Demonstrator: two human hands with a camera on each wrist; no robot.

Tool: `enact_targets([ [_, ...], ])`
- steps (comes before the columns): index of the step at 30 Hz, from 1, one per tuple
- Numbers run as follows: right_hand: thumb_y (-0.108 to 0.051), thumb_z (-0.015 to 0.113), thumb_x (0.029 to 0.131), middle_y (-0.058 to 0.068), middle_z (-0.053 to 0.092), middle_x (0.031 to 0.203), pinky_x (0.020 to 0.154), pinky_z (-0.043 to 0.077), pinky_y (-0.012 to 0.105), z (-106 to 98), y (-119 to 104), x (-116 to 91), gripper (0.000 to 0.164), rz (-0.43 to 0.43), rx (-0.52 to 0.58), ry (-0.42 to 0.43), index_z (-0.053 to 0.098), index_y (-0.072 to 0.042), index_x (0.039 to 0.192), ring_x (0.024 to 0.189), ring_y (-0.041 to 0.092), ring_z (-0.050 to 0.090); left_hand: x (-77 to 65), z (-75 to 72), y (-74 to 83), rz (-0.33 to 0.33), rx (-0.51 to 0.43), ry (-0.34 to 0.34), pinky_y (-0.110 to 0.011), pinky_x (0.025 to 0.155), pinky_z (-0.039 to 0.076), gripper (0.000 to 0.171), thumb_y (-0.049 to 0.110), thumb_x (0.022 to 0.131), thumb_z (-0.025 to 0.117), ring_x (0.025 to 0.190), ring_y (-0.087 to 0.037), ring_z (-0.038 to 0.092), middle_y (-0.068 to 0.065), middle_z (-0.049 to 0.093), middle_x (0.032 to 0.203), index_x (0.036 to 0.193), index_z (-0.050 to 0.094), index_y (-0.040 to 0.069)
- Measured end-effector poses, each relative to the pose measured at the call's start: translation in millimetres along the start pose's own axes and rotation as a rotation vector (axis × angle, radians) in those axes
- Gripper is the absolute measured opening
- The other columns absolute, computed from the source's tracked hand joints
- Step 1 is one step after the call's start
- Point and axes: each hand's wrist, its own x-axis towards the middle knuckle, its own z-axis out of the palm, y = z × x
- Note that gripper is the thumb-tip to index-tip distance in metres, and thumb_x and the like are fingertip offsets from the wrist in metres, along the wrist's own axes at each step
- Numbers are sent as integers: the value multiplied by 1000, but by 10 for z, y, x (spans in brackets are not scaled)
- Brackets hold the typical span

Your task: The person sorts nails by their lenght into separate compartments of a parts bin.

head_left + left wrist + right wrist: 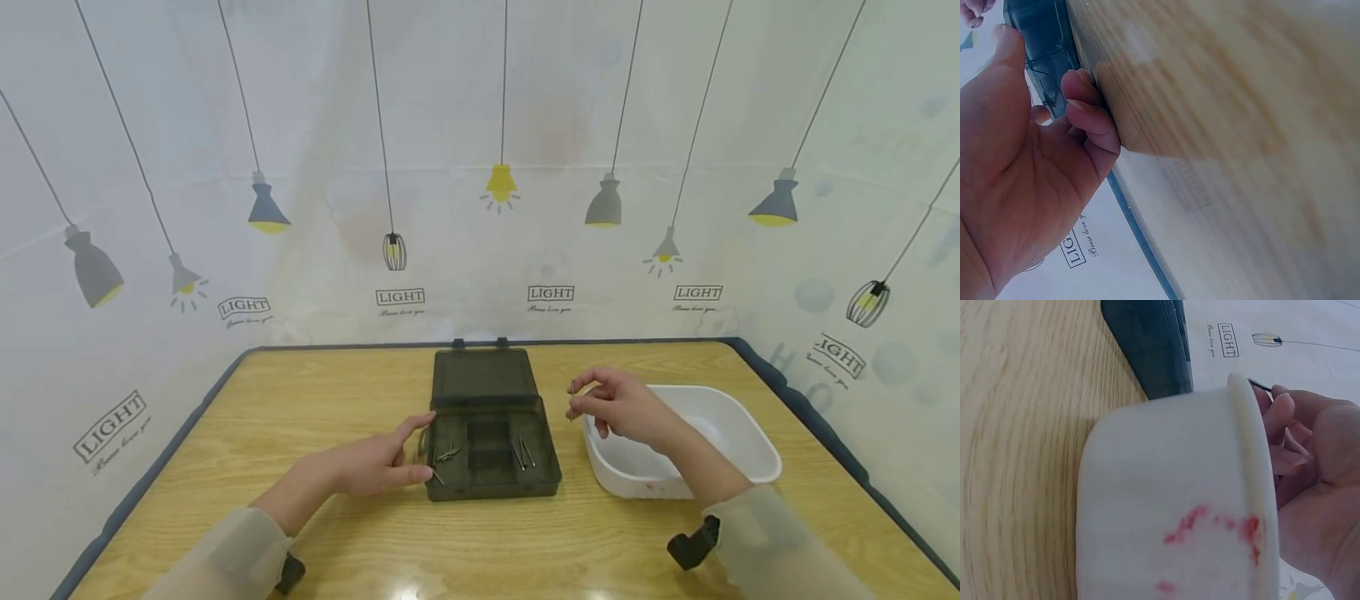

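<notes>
1. You can read "LIGHT" in framed black capitals (401,297) six times across the white backdrop sheet printed with hanging lamps (450,100).
2. Beneath, you find small black script (402,313) ending "love you"; its first word is unclear.
3. Your left-wrist view shows only "LIG", your right-wrist view "LIGHT".

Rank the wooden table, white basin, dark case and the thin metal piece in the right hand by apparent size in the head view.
1. Wooden table
2. White basin and dark case, unranked: they look too close in size
3. Thin metal piece, pinched by the right hand
</notes>
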Motion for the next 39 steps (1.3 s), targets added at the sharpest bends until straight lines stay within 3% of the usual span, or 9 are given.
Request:
enact_targets([
  [7,-19,67,111,20,82,112,47,35,23,130,-53,51,26,52,19,-43,63,-1,128,57,13,64,-3,6,-7,-4,-12,-7,-33,69,45,94,55,110,64,68,-14,50,0,59,78,179,6,26],
  [21,-19,69,108,15,83,108,44,43,23,279,-147,82,20,87,-64,-82,65,-6,123,63,27,74,18,3,-19,-9,-12,-19,-31,69,45,95,58,109,62,66,-12,49,1,58,77,179,5,28],
  [30,-17,70,107,11,83,102,43,39,22,337,-155,114,17,96,-73,-116,66,-7,119,61,21,74,-6,2,0,-7,-22,-11,-33,69,45,94,56,110,63,67,-14,50,0,59,78,179,6,28],
  [39,-20,69,108,9,83,103,44,42,23,325,-170,100,19,94,-90,-117,66,-7,123,66,25,77,-8,0,2,-13,-11,-11,-33,69,45,94,56,110,63,67,-13,50,0,59,78,179,6,27],
])
